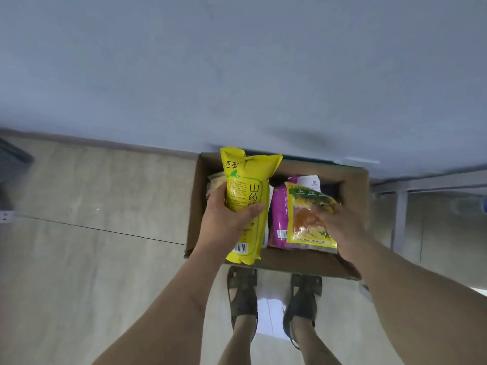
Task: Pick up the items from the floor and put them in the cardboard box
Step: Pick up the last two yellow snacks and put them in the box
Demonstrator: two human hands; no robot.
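Note:
An open cardboard box [297, 262] stands on the floor against the wall, just beyond my feet. My left hand [232, 214] grips a tall yellow snack bag [247, 180], upright over the box's left side. My right hand [342, 222] holds a yellow-green bag with orange contents [308, 219] over the box's right half. Beneath it in the box lies a purple bag [279, 214]. A pale packet [216, 183] sits at the box's left inside wall, and a white packet [311, 180] shows at the back.
Pale tiled floor [92, 233] spreads to the left. A grey-blue wall [237, 75] rises right behind the box. A metal frame leg [400, 214] stands at the right. A dark object [13, 156] and a wall socket [6, 216] are at the far left.

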